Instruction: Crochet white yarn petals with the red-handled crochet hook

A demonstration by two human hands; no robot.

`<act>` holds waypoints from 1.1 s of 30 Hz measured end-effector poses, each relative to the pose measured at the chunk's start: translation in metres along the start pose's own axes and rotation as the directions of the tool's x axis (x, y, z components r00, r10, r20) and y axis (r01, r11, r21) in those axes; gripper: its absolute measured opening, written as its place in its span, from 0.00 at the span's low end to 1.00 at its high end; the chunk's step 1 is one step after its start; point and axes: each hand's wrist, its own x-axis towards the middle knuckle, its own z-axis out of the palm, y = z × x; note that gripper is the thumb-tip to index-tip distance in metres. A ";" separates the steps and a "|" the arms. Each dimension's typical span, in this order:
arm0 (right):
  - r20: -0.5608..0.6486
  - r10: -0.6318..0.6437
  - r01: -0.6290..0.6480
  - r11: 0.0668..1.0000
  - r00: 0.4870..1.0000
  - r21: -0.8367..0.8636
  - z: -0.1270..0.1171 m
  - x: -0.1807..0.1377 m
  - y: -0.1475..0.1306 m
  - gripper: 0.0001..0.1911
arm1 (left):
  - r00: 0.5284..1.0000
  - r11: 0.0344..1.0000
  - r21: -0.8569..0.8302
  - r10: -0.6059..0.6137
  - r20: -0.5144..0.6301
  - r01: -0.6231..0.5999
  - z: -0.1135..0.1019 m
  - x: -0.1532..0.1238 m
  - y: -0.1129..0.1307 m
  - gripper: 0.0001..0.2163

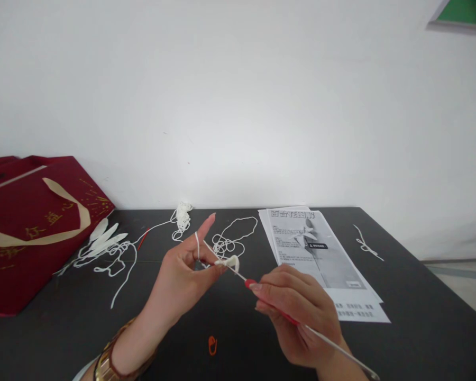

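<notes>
My left hand [184,272] pinches a small white crocheted piece [229,261] between thumb and middle finger, with white yarn looped over the raised index finger. My right hand [297,312] grips a red-handled crochet hook [262,293] like a pencil; its metal tip sits in the white piece. The hook's long shaft runs back past my right wrist. Loose white yarn [230,238] trails from the piece across the dark table [63,317].
A red gift bag [27,227] with gold lettering lies at the left. White crocheted petals [103,238] and tangled yarn lie beside it. A printed instruction sheet [321,254] lies at the right, a yarn scrap [367,244] beyond it. An orange stitch marker [212,345] lies near the front.
</notes>
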 end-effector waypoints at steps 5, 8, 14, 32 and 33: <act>-0.032 0.158 -0.153 0.981 0.987 0.122 -0.004 -0.004 0.002 0.11 | 0.993 1.000 -0.007 -0.010 0.119 0.011 -0.006 0.001 0.000 0.05; -0.060 0.332 -0.302 0.908 0.941 0.289 -0.004 -0.008 0.006 0.08 | 0.976 0.988 -0.081 -0.112 0.189 0.129 -0.009 0.000 -0.001 0.20; -0.022 0.648 -0.462 0.565 0.761 0.684 0.002 -0.006 0.020 0.07 | 0.934 0.955 -0.141 -0.212 0.288 0.260 -0.012 0.001 -0.001 0.32; 0.184 0.861 -0.443 0.053 0.475 0.895 0.029 0.002 0.023 0.10 | 0.996 0.931 -0.355 -0.091 0.004 0.086 0.012 -0.009 -0.006 0.25; 0.168 0.854 -0.448 0.083 0.492 0.890 0.028 0.002 0.023 0.10 | 0.996 0.931 -0.355 -0.086 0.011 0.084 0.012 -0.009 -0.006 0.23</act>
